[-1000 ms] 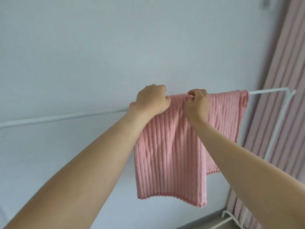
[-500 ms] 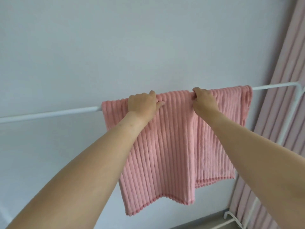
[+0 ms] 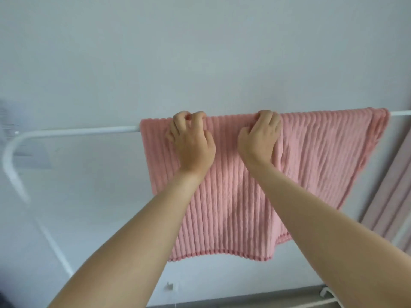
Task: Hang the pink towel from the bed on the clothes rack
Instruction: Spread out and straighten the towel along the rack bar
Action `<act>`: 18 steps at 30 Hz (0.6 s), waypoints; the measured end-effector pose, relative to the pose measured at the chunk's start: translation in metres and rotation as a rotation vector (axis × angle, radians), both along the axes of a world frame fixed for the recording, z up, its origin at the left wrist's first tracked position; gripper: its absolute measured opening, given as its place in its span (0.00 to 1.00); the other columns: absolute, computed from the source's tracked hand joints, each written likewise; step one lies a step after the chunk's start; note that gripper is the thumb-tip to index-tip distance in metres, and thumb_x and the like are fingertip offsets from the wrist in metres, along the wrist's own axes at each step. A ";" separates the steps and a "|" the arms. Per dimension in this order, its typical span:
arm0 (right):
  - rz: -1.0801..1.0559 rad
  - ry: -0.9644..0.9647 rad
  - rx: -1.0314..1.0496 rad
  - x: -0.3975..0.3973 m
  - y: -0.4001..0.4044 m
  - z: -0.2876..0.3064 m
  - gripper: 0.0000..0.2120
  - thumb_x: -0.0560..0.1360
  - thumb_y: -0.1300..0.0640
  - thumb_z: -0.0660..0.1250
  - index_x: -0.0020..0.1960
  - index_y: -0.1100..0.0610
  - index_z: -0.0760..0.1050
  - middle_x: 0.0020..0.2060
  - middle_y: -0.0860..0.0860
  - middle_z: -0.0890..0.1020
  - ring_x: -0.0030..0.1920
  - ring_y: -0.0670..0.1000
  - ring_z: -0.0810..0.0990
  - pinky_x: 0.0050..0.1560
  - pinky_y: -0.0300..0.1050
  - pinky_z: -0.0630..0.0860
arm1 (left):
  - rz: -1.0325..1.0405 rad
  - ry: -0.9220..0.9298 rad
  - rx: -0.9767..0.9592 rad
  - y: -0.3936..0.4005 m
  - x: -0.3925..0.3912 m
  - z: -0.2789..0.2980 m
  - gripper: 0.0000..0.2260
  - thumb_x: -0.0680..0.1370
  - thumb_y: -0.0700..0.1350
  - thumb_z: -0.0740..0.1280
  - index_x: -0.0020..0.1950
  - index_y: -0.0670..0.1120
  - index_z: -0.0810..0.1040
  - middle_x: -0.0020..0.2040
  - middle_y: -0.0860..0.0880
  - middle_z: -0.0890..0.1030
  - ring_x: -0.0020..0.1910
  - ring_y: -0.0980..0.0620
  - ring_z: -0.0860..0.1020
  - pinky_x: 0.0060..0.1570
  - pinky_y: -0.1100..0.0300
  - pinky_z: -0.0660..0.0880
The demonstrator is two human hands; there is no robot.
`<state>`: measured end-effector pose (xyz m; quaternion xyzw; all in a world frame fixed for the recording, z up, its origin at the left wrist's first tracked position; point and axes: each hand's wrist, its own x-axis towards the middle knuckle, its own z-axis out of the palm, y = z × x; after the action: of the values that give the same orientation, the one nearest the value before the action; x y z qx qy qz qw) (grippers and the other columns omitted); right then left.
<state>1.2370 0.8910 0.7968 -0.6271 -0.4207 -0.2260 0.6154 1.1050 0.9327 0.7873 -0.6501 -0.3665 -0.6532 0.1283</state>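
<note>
- The rack (image 3: 73, 130) stands against the wall, its white bar running left to right; the left stretch is bare.
- My left hand (image 3: 191, 143) sits at the top of the towel (image 3: 233, 196), fingers curled in a loose claw pinching the fold at the bar; a narrow grip.
- My right hand (image 3: 260, 138) hooks its fingers over the bar's top edge, pressing the cloth there.
- The towel is draped over the bar, spread wide to the right, hanging free below.
- Hanging looks done, I judge; only smoothing and letting go remain.
- A curtain (image 3: 391, 196) hangs at far right.
</note>
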 end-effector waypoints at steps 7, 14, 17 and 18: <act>0.166 -0.083 -0.041 -0.109 0.017 -0.030 0.09 0.72 0.59 0.65 0.48 0.59 0.67 0.45 0.52 0.71 0.45 0.52 0.69 0.47 0.50 0.72 | -0.137 -0.551 -0.278 0.017 -0.085 -0.031 0.15 0.67 0.30 0.55 0.49 0.41 0.74 0.51 0.43 0.74 0.49 0.46 0.70 0.50 0.53 0.68; -0.115 -0.038 -0.215 -0.178 0.044 -0.043 0.27 0.69 0.41 0.70 0.59 0.58 0.67 0.53 0.52 0.71 0.52 0.52 0.68 0.53 0.42 0.65 | -0.945 -0.107 -1.000 0.069 -0.136 -0.027 0.18 0.75 0.37 0.59 0.61 0.48 0.79 0.48 0.51 0.85 0.36 0.56 0.79 0.29 0.60 0.70; -0.180 0.083 -0.277 -0.178 0.045 -0.036 0.18 0.73 0.54 0.68 0.59 0.61 0.69 0.55 0.56 0.74 0.55 0.56 0.72 0.55 0.47 0.71 | -1.005 0.120 -0.990 0.077 -0.132 -0.033 0.11 0.77 0.42 0.64 0.57 0.48 0.81 0.47 0.51 0.86 0.36 0.55 0.79 0.29 0.61 0.70; -0.178 0.114 -0.290 -0.176 0.043 -0.033 0.11 0.75 0.58 0.64 0.56 0.60 0.70 0.53 0.55 0.76 0.53 0.56 0.75 0.49 0.47 0.73 | -1.029 0.163 -0.988 0.077 -0.128 -0.035 0.10 0.76 0.44 0.66 0.56 0.47 0.81 0.48 0.49 0.86 0.37 0.53 0.79 0.29 0.62 0.71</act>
<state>1.0611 0.9340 0.7641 -0.7558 -0.3561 -0.1808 0.5190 0.9768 1.0101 0.7525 -0.7691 -0.2556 -0.3381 -0.4784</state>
